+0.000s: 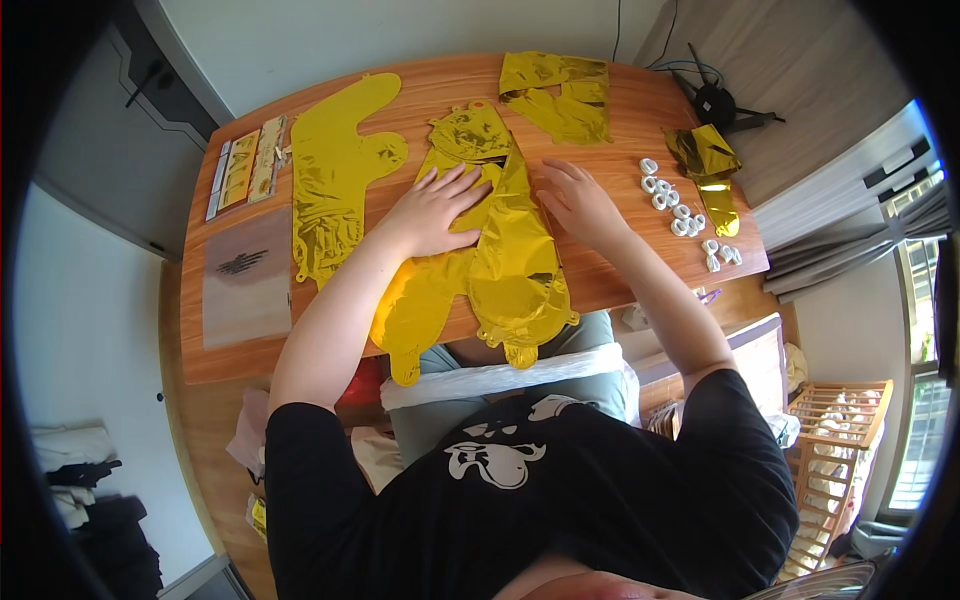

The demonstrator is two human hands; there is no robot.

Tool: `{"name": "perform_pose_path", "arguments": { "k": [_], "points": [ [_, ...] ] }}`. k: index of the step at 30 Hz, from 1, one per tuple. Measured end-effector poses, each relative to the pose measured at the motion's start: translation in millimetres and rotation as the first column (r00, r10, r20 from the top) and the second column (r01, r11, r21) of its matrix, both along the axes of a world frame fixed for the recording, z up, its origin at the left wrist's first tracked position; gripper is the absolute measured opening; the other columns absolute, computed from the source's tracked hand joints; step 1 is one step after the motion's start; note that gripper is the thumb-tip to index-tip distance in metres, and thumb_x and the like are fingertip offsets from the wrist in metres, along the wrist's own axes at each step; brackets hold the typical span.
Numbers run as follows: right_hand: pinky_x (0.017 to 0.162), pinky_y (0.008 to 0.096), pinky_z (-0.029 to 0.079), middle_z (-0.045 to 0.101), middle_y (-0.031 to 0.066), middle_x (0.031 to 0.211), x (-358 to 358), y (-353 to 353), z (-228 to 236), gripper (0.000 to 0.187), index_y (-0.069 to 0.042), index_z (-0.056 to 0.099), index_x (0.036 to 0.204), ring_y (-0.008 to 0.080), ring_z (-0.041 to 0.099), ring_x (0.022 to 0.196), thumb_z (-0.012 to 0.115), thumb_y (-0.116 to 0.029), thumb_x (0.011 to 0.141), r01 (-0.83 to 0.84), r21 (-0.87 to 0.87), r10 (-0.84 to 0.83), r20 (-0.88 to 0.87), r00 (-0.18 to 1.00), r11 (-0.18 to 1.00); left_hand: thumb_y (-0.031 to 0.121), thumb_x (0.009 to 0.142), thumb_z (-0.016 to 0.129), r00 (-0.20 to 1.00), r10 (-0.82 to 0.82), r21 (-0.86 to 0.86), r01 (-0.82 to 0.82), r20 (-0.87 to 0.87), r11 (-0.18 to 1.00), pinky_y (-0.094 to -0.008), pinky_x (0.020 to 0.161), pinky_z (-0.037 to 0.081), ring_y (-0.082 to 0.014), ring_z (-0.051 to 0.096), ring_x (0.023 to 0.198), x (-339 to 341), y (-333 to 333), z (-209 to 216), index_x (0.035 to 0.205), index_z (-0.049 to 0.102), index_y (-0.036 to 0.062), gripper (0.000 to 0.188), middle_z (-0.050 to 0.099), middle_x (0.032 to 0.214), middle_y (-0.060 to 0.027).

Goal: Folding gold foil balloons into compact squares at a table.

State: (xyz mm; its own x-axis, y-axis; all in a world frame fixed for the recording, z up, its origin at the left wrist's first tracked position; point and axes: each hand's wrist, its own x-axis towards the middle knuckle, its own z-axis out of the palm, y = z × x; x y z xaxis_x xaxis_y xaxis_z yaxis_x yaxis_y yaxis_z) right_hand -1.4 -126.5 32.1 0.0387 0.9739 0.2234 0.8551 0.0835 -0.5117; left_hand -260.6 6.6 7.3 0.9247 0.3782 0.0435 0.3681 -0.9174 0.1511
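Head view, middle foil: a gold foil shape [515, 250] lay flat on the wooden table [615, 275], between the person's arms, its rounded lower lobes hanging past the near edge above the lap
Foil surface: it looked creased and seemed to lie partly over itself along the glossy right strip, though the layers were hard to tell apart
Left hand: the left hand [437, 210] lay palm down on the foil, fingers spread and gripping nothing that could be seen
Right hand: the right hand [580, 203] was just beside the foil's right edge, fingers loosely bent and parted, with nothing visible in them; whether a fingertip touched the foil could not be told
Step in hand: judging by the spread palm, the foil was being steadied or smoothed
Next move: it seemed to call for light, flat pressure from the left and a careful touch at the edge from the right, since such thin sheet would probably wrinkle easily
Other gold foil: a second gold shape [335, 165] lay to the left, and a folded gold piece [560, 95] near the far edge
White rolls: small white rolls [680, 212] sat in a cluster on the right
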Motion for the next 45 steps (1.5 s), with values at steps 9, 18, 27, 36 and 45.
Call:
{"name": "perform_pose_path", "arguments": {
  "k": [9,18,27,36,45],
  "points": [
    [0.115,0.0461,0.040,0.055,0.0170,0.148,2,18,-10,0.047,-0.002,0.058,0.141,0.0368,0.050,0.137,0.063,-0.026,0.100,-0.267,0.047,0.240,0.311,0.920,0.963,0.052,0.094,0.061,1.000,-0.007,-0.004,0.007,0.005,1.000,-0.0510,0.129,0.014,-0.0284,0.019,0.159,-4,-1,-1,0.163,0.032,0.0190,0.082,0.025,0.172,-0.0094],
    [0.118,0.0463,0.037,0.055,0.0158,0.149,3,28,-15,0.050,-0.006,0.059,0.139,0.0352,0.049,0.139,0.064,-0.036,0.099,-0.223,0.037,0.203,0.294,0.934,0.974,0.056,0.094,0.061,1.000,-0.027,0.024,0.027,0.007,0.999,-0.0524,0.129,0.016,-0.0283,0.020,0.159,-2,3,-5,0.163,0.033,0.0206,0.082,0.026,0.171,-0.0090],
    [0.120,0.0470,0.035,0.050,0.0176,0.154,-10,26,-22,0.059,-0.005,0.048,0.151,0.0370,0.044,0.144,0.062,-0.035,0.102,-0.191,0.055,0.165,0.310,0.936,0.980,0.052,0.093,0.062,1.000,-0.008,0.063,0.007,0.016,0.998,-0.0517,0.128,0.018,-0.0272,0.021,0.159,-3,4,-10,0.163,0.032,0.0236,0.081,0.026,0.171,-0.0059],
    [0.123,0.0530,0.026,0.040,0.0188,0.162,-19,20,-28,0.071,-0.009,0.036,0.159,0.0367,0.034,0.151,0.057,-0.046,0.103,-0.150,-0.018,0.145,0.408,0.902,0.988,0.043,0.093,0.064,0.999,-0.008,0.038,0.006,0.034,0.999,-0.0515,0.129,0.018,-0.0266,0.022,0.159,-3,1,-10,0.163,0.034,0.0234,0.079,0.026,0.171,-0.0053],
    [0.125,0.0551,0.020,0.033,0.0182,0.166,-28,18,-28,0.084,-0.013,0.030,0.162,0.0363,0.028,0.155,0.051,-0.065,0.100,-0.084,-0.018,0.083,0.430,0.899,0.996,0.042,0.092,0.066,0.998,-0.010,0.056,0.006,0.055,0.998,-0.0528,0.128,0.020,-0.0277,0.024,0.158,-3,5,-7,0.162,0.035,0.0242,0.079,0.029,0.170,-0.0060]
  ]
}}
